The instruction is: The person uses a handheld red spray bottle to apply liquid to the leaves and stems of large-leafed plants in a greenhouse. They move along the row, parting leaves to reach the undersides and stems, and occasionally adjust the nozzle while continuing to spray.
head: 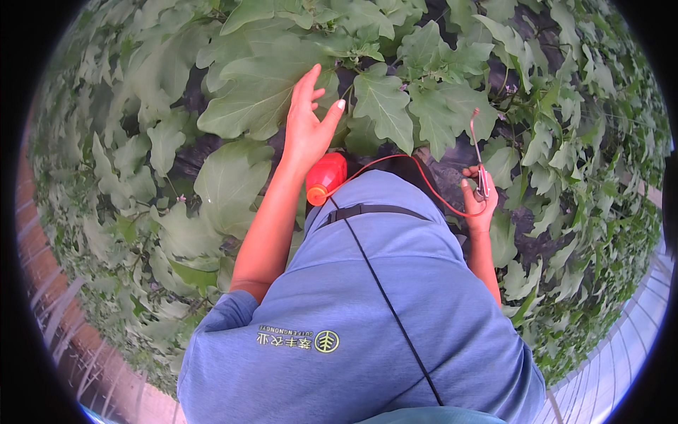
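My left hand is raised among broad lobed eggplant leaves, thumb apart from the fingers, holding nothing. Its fingertips are beside or against a large leaf; contact is unclear. In my right hand is a small metal trigger-type applicator. A thin bent wand rises from it to a reddish tip near the leaves. Thin red tubing loops from the applicator across my front to a red plastic bottle with an orange cap. This bottle sits at my waist, below my left hand.
Dense eggplant plants surround me, with small purple flowers among the leaves. Dark plastic film shows on the ground between them. A black belt and a thin cord cross my blue shirt.
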Tool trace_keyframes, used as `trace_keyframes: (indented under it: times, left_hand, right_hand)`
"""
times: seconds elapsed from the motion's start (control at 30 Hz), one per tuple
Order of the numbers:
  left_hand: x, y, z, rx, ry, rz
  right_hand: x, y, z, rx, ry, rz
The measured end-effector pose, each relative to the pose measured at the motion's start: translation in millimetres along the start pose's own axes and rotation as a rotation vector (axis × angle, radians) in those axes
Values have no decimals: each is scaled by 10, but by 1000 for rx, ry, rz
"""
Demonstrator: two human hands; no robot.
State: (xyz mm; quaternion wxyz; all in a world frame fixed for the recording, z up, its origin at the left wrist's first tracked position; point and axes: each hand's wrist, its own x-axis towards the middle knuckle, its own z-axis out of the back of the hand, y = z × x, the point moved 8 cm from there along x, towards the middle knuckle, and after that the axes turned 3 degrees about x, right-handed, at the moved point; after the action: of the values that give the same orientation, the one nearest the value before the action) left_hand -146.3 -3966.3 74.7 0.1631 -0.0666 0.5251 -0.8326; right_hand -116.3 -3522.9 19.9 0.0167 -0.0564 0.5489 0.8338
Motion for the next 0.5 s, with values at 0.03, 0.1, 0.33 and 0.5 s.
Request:
trace_keyframes:
  times: [0.03, 0.1, 0.33, 0.5]
  left_hand:
    - [58, 26, 49, 10, -17, 12]
    - [152, 82, 123, 56, -41, 35]
    - [264, 228, 251, 154, -43, 35]
    - [236, 192, 177, 208, 134, 42]
  right_hand:
    - [-11, 130, -128, -6, 26, 18]
    - [-40, 244, -401, 20, 135, -29]
    - [-69, -413, -1127, -84, 349, -284]
    - [202, -1051, -1435, -139, 285, -390]
